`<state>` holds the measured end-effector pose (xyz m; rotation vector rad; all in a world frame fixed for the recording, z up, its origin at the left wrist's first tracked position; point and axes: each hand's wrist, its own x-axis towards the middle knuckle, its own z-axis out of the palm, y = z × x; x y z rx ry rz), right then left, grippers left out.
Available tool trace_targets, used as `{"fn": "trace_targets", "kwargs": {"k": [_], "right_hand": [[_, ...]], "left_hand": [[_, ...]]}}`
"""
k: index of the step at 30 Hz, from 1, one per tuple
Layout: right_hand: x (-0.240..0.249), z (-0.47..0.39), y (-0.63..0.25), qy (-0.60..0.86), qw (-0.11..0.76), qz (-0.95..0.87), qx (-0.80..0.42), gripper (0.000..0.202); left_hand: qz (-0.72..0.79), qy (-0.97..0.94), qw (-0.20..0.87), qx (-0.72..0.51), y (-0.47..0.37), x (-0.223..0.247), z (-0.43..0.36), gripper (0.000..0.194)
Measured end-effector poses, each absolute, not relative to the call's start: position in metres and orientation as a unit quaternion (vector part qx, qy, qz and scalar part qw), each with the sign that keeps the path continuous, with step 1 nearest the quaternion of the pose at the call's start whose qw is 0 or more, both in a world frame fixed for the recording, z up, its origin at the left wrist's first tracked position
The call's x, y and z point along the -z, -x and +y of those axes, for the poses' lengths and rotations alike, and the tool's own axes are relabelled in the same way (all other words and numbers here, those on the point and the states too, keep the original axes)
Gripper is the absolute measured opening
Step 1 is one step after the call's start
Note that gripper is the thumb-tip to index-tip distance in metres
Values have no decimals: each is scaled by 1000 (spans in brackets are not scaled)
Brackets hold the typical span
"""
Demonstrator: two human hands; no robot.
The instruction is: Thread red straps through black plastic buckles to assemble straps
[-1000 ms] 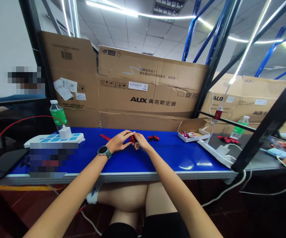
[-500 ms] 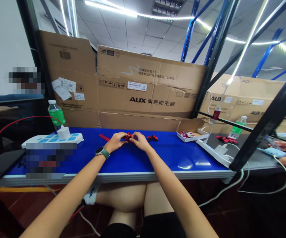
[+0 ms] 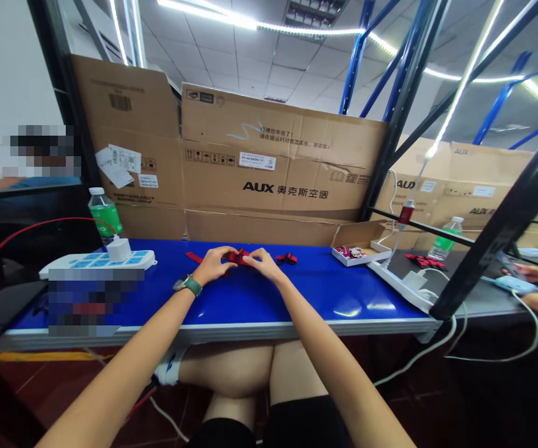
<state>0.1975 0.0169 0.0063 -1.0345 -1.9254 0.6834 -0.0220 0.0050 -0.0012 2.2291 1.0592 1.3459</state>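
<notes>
Over the blue tabletop (image 3: 296,298), my left hand (image 3: 215,264) and my right hand (image 3: 263,266) pinch a small red-and-black, strap-like fabric piece (image 3: 237,256) between them. Its exact kind is too small to tell. Thumbs and fingertips of both hands are closed on its two sides. To the left of my left hand lies a flat red strip (image 3: 194,257), partly hidden by that hand. A second red-and-black piece (image 3: 287,258), shaped somewhat like a bow, rests just right of my right hand, apart from it.
An open small box (image 3: 381,254) with little packets stands at the right back. Power strips (image 3: 145,261) lie on both sides, a green-labelled bottle (image 3: 105,214) at the left. Cardboard (image 3: 213,186) closes off the back. A black post (image 3: 478,230) rises at right; co-workers sit on either side.
My hands have spread slightly apart, my left hand moving a little left, so more of the red-and-black piece shows between them. The co-worker at left has raised a hand.
</notes>
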Motion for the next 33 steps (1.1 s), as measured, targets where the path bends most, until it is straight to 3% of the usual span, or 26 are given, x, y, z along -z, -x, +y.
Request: {"fn": "trace_targets", "kwargs": {"k": [4,7,10,12,15,17,23,28,33], "right_hand": [[-6,20,-198,394,503,-700,-318,29],[-7,21,-204,482,521,-635,-306,42],[-10,15,-208,599,517,-593,-149,64],[-10,6,-204,602,475,-641,-39,68],[-8,-6,-191,500,340,-796,-3,54],[-5,-10,-180,471,295,-831,-24,46],[-3,-11,-170,486,320,-811,-59,37],[-2,-11,-172,499,332,-798,-62,35],[-3,-13,-178,526,256,-810,-25,32]], "left_hand": [[387,-752,189,-498,24,2,7,40],[386,-744,198,-509,26,5,10,40],[386,-752,179,-503,26,8,11,37],[403,-754,157,-494,26,9,12,33],[409,-752,174,-487,23,10,13,35],[393,-751,218,-484,21,11,13,40],[403,-741,262,-469,14,11,8,37],[483,-682,158,-527,19,9,13,25],[660,-476,73,-577,52,6,23,21]]}}
